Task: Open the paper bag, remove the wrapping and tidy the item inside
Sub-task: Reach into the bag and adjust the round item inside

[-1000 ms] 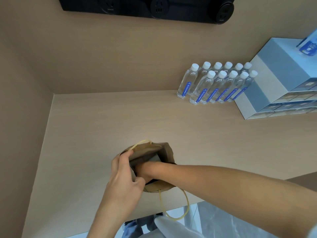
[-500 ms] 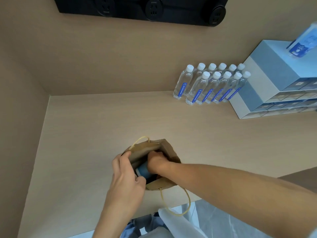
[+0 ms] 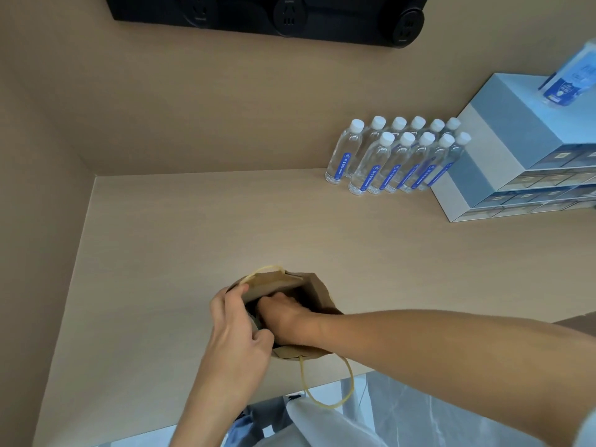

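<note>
A brown paper bag (image 3: 317,291) stands open near the front edge of the beige table (image 3: 225,221). My left hand (image 3: 235,330) pinches the bag's left rim and holds the mouth apart. My right hand (image 3: 287,314) reaches into the mouth from the right, fingers curled downward. Its fingertips and whatever lies under them are hidden inside the bag. One yellowish handle loop (image 3: 350,379) hangs over the table's front edge, and the other handle (image 3: 264,269) arches over the far rim.
Several water bottles (image 3: 396,159) stand in two rows at the back right, beside stacked blue-and-white boxes (image 3: 516,150) with a blue carton (image 3: 571,79) on top. A black socket strip (image 3: 290,11) runs along the back wall. A side wall closes the left.
My right hand rose from deep in the bag to its mouth. A blue item showed under it half a second ago and is now covered. My left hand kept its hold.
</note>
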The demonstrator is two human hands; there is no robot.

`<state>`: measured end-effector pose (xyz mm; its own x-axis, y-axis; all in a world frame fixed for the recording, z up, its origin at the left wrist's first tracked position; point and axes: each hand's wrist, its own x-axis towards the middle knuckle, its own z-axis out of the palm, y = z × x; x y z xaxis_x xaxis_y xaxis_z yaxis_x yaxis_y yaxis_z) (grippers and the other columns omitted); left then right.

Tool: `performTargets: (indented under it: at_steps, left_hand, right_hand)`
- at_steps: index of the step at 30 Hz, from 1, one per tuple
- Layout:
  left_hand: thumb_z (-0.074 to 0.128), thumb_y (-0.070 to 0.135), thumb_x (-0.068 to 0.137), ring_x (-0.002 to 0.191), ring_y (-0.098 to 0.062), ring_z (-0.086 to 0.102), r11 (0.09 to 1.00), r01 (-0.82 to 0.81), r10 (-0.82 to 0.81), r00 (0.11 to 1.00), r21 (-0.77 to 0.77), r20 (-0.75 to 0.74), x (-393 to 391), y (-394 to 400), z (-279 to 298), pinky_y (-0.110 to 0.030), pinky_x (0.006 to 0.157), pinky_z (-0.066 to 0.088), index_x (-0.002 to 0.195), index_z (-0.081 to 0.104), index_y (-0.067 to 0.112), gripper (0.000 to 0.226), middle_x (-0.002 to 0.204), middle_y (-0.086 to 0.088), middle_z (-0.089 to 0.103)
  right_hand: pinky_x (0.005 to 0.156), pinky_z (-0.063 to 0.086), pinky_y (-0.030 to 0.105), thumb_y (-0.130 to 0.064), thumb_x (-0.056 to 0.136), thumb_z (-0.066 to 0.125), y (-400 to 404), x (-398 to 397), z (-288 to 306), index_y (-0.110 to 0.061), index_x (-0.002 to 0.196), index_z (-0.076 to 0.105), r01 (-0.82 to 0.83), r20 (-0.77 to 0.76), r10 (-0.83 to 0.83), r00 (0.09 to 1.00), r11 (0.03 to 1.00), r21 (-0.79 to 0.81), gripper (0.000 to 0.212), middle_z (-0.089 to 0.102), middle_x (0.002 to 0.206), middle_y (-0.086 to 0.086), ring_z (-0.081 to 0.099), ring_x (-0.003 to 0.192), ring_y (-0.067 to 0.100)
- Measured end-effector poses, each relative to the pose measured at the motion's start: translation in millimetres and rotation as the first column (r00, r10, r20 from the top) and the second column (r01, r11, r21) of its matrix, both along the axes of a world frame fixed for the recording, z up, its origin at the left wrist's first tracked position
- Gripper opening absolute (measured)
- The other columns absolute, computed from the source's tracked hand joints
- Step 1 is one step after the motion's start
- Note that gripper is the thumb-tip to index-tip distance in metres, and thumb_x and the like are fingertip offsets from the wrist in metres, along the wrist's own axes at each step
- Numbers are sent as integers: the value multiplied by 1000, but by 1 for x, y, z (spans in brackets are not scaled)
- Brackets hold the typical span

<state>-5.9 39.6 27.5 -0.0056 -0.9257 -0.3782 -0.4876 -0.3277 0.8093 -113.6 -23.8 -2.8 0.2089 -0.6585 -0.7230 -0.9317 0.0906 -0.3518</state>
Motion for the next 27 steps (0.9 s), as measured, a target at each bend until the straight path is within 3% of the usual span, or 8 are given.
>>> performTargets:
  at_steps: [5, 7, 10, 14, 18, 21, 25, 27]
  left_hand:
    - [50, 3, 84, 99, -14, 43, 1000, 10, -10, 1000, -7, 19, 0, -2, 0, -27, 84, 36, 142, 26, 26, 67, 145, 10, 22]
    - [49, 4, 83, 103, -15, 44, 1000, 26, -26, 999, -3, 18, 1, -3, 3, -28, 85, 36, 142, 24, 28, 68, 146, 10, 21]
    - [47, 7, 83, 103, -20, 50, 998, 56, -56, 998, -8, 35, 4, -4, 6, -35, 90, 44, 138, 21, 35, 66, 144, 8, 23]
    - [49, 16, 82, 98, -28, 58, 997, 80, -82, 992, 25, 101, 5, -2, 12, -48, 89, 51, 135, 16, 41, 67, 142, 10, 25]
    - [54, 15, 77, 105, -31, 58, 995, 91, -95, 989, 45, 112, 1, -1, 16, -46, 91, 50, 136, 12, 45, 78, 145, 14, 24]
    - [53, 11, 76, 103, -28, 58, 995, 95, -99, 989, 39, 107, -1, 3, 19, -45, 90, 51, 134, 11, 53, 83, 143, 23, 22]
    - [50, 5, 74, 90, -22, 60, 995, 97, -98, 989, 11, 109, -1, 10, 21, -43, 81, 53, 124, 5, 63, 89, 122, 38, 18]
    - [50, 2, 74, 84, -10, 58, 997, 81, -82, 992, 12, 96, 1, 14, 18, -32, 75, 52, 126, 4, 62, 92, 117, 42, 14]
  right_hand:
    - [93, 47, 40, -5, 98, 48, -2, 9, 17, 8, 122, 56, -249, -4, 250, 968, 966, 69, 29, 59, 124, 26, 57, 114, 40]
    - [83, 51, 35, -8, 96, 51, -10, 10, 30, 5, 115, 61, -381, -71, 389, 919, 919, 104, 25, 66, 115, 22, 63, 104, 36]
    - [61, 55, 31, 2, 91, 53, -31, -1, 62, 3, 101, 65, -440, -171, 446, 879, 895, 73, 15, 70, 95, 19, 68, 75, 31]
    - [52, 55, 28, 8, 90, 53, -47, -16, 81, 1, 118, 56, -481, -290, 487, 824, 871, 97, 29, 69, 99, 22, 71, 74, 31]
    - [55, 57, 35, 5, 96, 45, -38, -11, 50, 7, 115, 56, -475, -392, 535, 749, 845, 246, 22, 71, 105, 24, 60, 49, 25]
    - [48, 49, 33, 0, 99, 44, -39, -12, 23, 5, 120, 59, -445, -422, 523, 740, 852, 275, 26, 67, 103, 21, 54, 48, 24]
    - [58, 52, 36, -3, 100, 39, -40, -13, 4, 5, 124, 55, -352, -424, 455, 783, 887, 301, 30, 65, 121, 23, 52, 50, 26]
    - [60, 51, 37, -2, 99, 38, -38, -10, 0, 4, 125, 54, -318, -429, 442, 788, 889, 331, 31, 64, 124, 22, 51, 51, 28]
